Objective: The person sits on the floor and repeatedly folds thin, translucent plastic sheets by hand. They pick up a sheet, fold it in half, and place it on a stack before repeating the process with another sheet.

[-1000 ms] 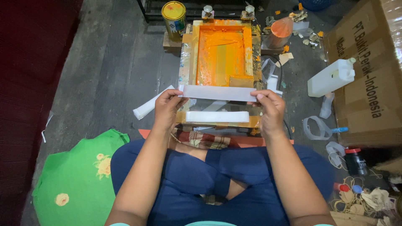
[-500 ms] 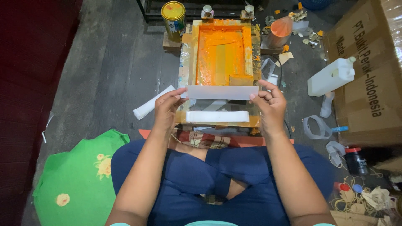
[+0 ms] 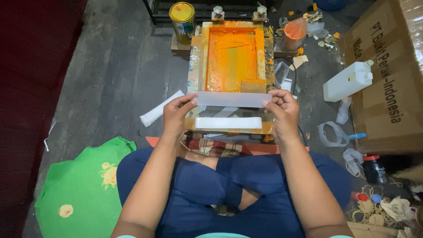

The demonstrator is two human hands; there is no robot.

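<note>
two hands hold one pale translucent strip [image 3: 233, 99] stretched level between them: your left hand [image 3: 177, 115] pinches its left end with thumb and fingers, your right hand [image 3: 282, 111] pinches its right end the same way. the strip hangs just above the near edge of the wooden printing screen [image 3: 198, 57], whose mesh is smeared with orange ink [image 3: 231, 55]. at 6 o'clock from the strip, a second white strip [image 3: 228, 123] lies flat on the wooden board [image 3: 229, 131] under the screen's near edge. a gold-lidded tin [image 3: 182, 15] stands at 11 o'clock from the screen, touching its far left corner or just beside it; i cannot tell which. at 3 o'clock a white plastic jug [image 3: 348, 81] lies against a cardboard box [image 3: 387, 70]. a rolled white sheet [image 3: 161, 108] lies on the floor just beside your left hand, at 9 o'clock. a green cloth [image 3: 83, 180] with yellow flowers is spread at 7 o'clock beside your knee.
</note>
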